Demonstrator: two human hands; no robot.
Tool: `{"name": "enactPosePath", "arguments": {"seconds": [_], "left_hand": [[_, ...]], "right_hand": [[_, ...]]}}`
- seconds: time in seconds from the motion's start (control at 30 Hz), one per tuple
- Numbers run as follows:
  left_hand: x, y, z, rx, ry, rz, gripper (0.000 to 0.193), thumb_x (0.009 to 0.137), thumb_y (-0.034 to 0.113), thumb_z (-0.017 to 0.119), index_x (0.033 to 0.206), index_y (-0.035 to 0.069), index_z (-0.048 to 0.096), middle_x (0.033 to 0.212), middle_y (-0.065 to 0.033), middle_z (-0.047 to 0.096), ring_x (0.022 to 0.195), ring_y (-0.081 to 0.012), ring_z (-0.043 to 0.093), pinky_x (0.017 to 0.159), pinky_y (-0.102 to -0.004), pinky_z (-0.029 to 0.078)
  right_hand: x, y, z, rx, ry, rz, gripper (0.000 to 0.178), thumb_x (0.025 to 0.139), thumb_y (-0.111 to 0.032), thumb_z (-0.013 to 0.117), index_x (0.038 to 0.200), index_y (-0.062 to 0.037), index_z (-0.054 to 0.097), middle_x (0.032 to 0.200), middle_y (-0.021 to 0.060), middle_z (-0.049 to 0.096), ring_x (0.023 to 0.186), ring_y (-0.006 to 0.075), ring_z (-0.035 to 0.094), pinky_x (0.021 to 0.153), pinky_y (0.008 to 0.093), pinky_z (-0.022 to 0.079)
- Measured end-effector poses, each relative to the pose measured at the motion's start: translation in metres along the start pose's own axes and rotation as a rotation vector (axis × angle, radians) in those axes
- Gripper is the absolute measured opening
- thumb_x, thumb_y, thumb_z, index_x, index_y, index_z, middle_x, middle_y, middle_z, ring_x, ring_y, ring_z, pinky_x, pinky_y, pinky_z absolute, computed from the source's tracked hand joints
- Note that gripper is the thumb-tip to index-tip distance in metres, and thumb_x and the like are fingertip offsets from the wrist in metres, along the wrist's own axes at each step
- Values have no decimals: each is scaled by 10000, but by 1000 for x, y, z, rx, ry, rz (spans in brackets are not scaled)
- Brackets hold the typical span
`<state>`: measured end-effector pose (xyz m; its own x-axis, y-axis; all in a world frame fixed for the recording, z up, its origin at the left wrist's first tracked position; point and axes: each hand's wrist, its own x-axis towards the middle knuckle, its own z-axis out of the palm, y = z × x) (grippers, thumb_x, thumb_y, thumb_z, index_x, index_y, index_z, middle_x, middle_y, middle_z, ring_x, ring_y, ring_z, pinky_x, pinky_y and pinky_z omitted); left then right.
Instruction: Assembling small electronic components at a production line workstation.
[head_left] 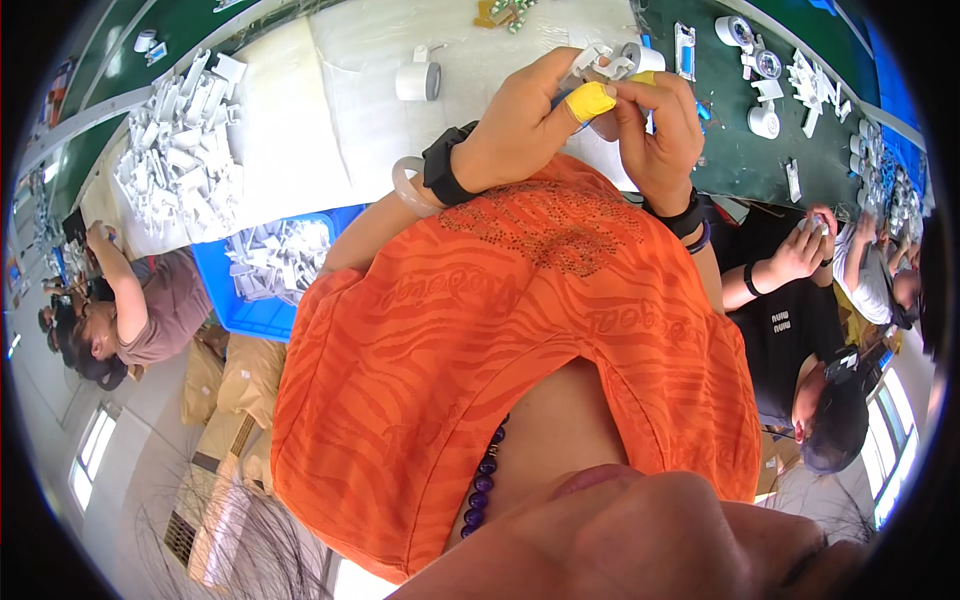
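Both my hands meet above the far side of the table around a white plastic part [603, 64] with a rounded end. My left hand [522, 122] is closed on it, its yellow-wrapped thumb pressed against the near side. The fingertips of my right hand [664, 132] pinch at the same part, with yellow wrapping on one finger. The fingers cover much of the piece, so its exact kind is unclear. Left of my hands, a white cylindrical part with a small arm [417, 80] lies on the pale table covering [300, 120].
A heap of white plastic pieces [185, 145] lies at left, above a blue bin [240, 322] holding more. Several white round-headed parts [764, 122] lie on the green surface [725, 155] at right. Co-workers sit on both sides; one in black [790, 310] handles a small part.
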<state>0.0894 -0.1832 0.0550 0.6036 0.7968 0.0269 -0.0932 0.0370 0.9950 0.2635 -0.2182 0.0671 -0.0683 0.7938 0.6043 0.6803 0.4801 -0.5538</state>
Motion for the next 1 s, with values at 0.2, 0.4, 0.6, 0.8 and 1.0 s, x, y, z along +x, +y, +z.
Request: {"name": "enactPosePath", "arguments": {"seconds": [0.2,0.4,0.6,0.8,1.0], "left_hand": [[1,-1,1,122,66,102,291,970,189,482,1208,22,503,722,10,512,634,-45,461,551,-195,411],[1,7,2,99,124,3,143,871,74,520,983,-11,545,771,-176,565,670,-301,561,602,-332,445],[5,8,0,267,196,81,233,940,77,447,1117,6,581,696,7,543,566,-61,465,510,-205,401],[29,-16,-17,39,150,-85,257,954,111,435,1145,10,573,818,-55,622,564,-83,513,506,-226,428],[83,-31,-77,15,250,-154,347,975,213,406,1199,-11,548,863,-94,636,574,-110,544,509,-248,466]], "right_hand": [[0,3,2,9,1,-22,233,675,25,725,882,-52,654,811,99,542,741,259,535,642,335,437],[-1,-1,5,10,11,-7,222,675,31,717,871,-43,644,803,104,542,736,262,537,628,336,436],[4,-4,13,55,39,43,240,657,8,729,868,-67,642,785,81,556,726,256,540,616,342,427],[10,28,32,-53,-29,6,191,719,-142,720,890,-103,645,807,51,577,733,226,562,686,339,417],[-3,112,-9,-37,61,420,179,804,-96,658,971,-36,634,920,120,646,791,271,631,710,333,508]]}}
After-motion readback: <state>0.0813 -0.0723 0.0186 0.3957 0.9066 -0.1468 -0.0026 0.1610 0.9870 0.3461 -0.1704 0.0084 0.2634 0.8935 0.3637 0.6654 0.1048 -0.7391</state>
